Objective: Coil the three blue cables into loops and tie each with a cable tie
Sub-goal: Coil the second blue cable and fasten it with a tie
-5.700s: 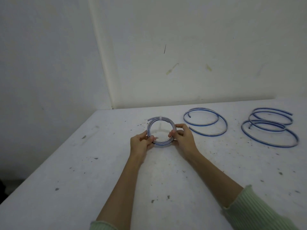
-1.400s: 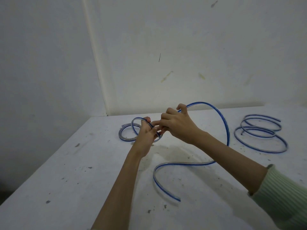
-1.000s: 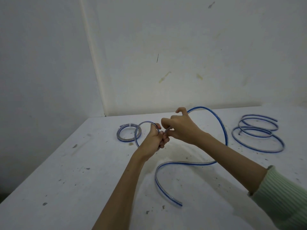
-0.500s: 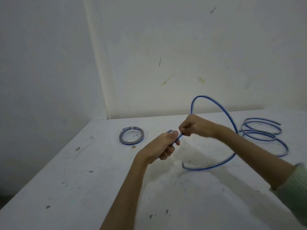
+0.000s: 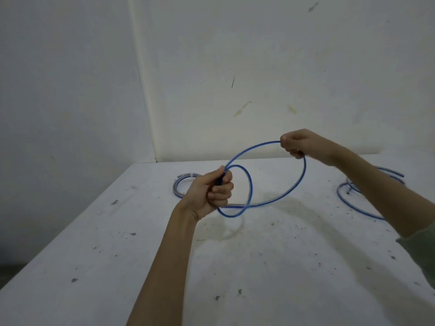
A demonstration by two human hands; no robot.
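A blue cable (image 5: 297, 182) hangs in the air above the white table (image 5: 259, 267). My left hand (image 5: 209, 191) grips it where a small loop closes, with that loop curving to the right of the fist. My right hand (image 5: 299, 143) pinches the cable higher up and to the right, at the top of a much larger loop. A coiled cable (image 5: 177, 187) with a white tie lies flat at the back left, partly hidden by my left hand. A third blue cable (image 5: 353, 203) lies loosely coiled at the right, partly behind my right forearm.
The table stands in a corner between two pale walls. Its left edge runs diagonally from the back corner toward the near left. Dark specks mark the tabletop.
My right hand has risen and moved right, drawing the cable into a wide loop. My left hand now holds a small closed loop, and the cable has lifted off the table.
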